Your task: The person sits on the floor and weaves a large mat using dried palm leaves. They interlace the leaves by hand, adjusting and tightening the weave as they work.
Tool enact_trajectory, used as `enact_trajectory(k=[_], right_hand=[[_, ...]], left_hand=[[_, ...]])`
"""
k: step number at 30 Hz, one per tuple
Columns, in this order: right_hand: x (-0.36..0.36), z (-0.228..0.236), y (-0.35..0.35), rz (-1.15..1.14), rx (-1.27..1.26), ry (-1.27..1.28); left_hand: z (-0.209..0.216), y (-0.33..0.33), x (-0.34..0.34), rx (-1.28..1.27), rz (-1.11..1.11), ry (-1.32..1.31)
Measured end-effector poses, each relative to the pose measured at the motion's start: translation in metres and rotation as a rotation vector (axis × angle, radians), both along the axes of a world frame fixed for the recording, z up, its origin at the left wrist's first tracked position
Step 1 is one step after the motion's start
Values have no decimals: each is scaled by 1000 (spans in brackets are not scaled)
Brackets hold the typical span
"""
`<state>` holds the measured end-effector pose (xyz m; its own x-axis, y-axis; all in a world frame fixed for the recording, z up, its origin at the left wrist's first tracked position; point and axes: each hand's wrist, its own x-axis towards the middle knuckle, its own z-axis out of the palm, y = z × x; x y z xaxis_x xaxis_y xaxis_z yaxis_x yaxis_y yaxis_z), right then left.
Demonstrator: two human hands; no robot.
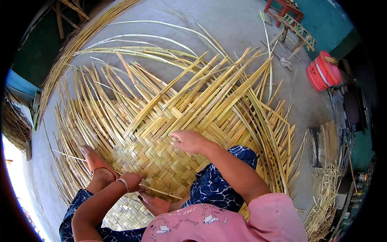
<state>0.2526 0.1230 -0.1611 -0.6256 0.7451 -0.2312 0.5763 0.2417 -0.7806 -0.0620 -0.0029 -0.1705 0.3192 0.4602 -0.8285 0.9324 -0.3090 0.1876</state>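
Note:
A large mat of flat, pale yellow-green bamboo strips (157, 161) lies under me, tightly woven in its middle. Loose strip ends (193, 97) fan out from its far side. My right hand (188, 141) is at the far border of the close weave, fingers curled in; whether a strip is between them is hidden. Nearer me and to the left, my left hand (131, 181) is closed low over the weave, a bangle on its wrist. A thin strip (163, 192) runs out of it to the right, past my bare foot (155, 205).
Long strips (149, 38) lie loose on the grey floor beyond the mat. A bundle of thin canes (64, 66) runs along the left wall. To the right are a red bucket (323, 71), a wooden board (322, 144) and a heap of shavings (324, 197). A red stool (284, 11) stands far right.

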Motion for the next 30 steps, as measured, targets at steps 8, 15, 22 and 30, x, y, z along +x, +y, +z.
enact_trajectory(k=[8,15,22,30], right_hand=[[-17,-8,-18,-19,-114,195],[-63,-2,-60,182,-195,128],[-63,-13,-75,82,-452,194],[-43,7,-70,-76,-358,133]], left_hand=[[-17,3,0,9,-88,75],[35,19,4,448,182,-261],[74,35,5,612,206,-310],[85,28,-48,572,265,-200]])
